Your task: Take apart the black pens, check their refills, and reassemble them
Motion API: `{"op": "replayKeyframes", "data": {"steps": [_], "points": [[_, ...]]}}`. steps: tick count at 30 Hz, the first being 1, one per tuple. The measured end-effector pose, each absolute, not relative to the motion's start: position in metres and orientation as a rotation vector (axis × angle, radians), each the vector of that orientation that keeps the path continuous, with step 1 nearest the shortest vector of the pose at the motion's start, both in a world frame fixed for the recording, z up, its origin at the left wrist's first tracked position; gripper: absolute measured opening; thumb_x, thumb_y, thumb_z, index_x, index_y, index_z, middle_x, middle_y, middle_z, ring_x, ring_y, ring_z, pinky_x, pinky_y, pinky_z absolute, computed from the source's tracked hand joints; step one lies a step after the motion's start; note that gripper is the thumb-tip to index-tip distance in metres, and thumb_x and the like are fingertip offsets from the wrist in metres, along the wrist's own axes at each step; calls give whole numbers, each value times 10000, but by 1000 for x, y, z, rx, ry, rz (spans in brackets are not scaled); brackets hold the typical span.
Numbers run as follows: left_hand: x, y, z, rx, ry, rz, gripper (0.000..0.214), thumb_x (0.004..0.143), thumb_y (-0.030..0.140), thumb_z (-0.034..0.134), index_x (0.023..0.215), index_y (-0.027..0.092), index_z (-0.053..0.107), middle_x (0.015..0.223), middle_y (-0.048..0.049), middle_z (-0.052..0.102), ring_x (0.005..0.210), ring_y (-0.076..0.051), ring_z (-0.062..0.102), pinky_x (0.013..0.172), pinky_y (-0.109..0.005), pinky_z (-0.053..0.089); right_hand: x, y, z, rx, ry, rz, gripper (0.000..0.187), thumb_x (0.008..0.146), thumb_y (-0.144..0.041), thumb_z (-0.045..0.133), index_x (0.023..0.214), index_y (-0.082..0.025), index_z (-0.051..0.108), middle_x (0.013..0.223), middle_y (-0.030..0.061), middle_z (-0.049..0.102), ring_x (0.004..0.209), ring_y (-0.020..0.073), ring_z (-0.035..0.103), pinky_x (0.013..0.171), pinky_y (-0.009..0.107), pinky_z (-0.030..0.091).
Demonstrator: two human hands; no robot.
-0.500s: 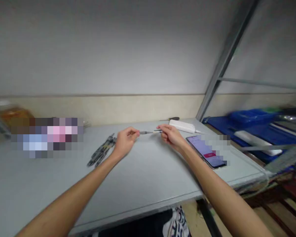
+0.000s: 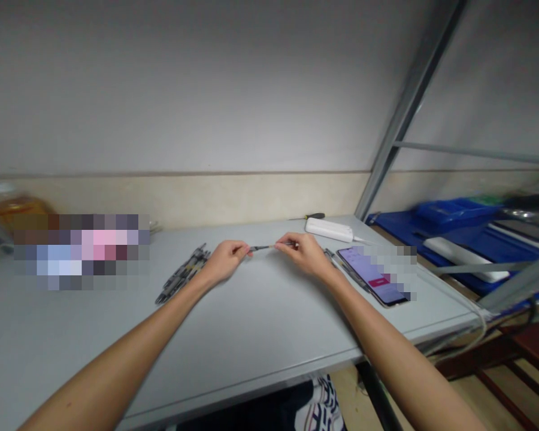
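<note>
While left hand (image 2: pixel 227 258) and right hand (image 2: pixel 303 251) pinch opposite ends — one pen (image 2: pixel 261 247) between them, long axis left to right.

Both forearms (image 2: pixel 132 341) slant inward — left hand (image 2: pixel 223 261) and right hand (image 2: pixel 303 252) pinching, close but apart.

The light is soft and dim. The smooth grey wall (image 2: pixel 206 90) gets darker up high. Both sides look blurry, and chunky squares hide some spots.
</note>
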State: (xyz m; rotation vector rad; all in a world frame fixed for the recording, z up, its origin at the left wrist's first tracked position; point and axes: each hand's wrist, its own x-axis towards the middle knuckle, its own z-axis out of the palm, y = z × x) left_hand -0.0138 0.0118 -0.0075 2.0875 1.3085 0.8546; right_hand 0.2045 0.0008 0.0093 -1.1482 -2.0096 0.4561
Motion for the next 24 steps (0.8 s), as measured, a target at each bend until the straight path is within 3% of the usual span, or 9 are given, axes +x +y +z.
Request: {"op": "replayKeyframes", "data": {"steps": [5, 9, 14, 20, 24], "points": [[-13, 6, -2, 2254, 1343, 1042, 224, 796, 273, 485, 776, 130, 658, 662, -23, 613, 616, -139, 505, 571, -253, 365, 203, 0, 10, -1205, -2002, 565, 370, 813, -408, 497, 627, -117, 630, 472, -33, 432, 470, 76, 341, 476, 220, 234], [-12, 2, -1, 2620, 1163, 1355, 178, 826, 208, 489, 794, 149, 654, 738, -57, 656, 732, -169, 544, 701, -302, 428, 205, 1, 6, -1183, -1850, 1131, 408, 787, -503, 499, 607, -141, 556, 398, -84, 282, 382, 56, 212, 400, 217, 141], [-11, 0, 1, 2891, 900, 1552, 169, 839, 119, 461, 852, 138, 628, 704, -54, 640, 687, -156, 505, 662, -295, 451, 211, 1, 7, -1029, -1593, 1667, 382, 723, -500, 596, 616, -146, 501, 384, -117, 230, 360, 33, 133, 360, 197, 82], [-12, -2, 3, 3019, 834, 1554, 200, 831, 75, 448, 929, 140, 610, 745, -61, 641, 712, -161, 495, 664, -300, 462, 215, 3, 9, -996, -1473, 1917, 380, 687, -465, 660, 614, -118, 522, 381, -129, 208, 362, 15, 94, 340, 175, 49], [-13, -2, 2, 3055, 868, 1511, 181, 834, 118, 478, 971, 133, 595, 789, -70, 641, 738, -169, 505, 698, -316, 461, 212, 5, 11, -1043, -1305, 1816, 387, 641, -465, 698, 639, -103, 561, 387, -123, 237, 365, 14, 125, 341, 169, 66]]}}
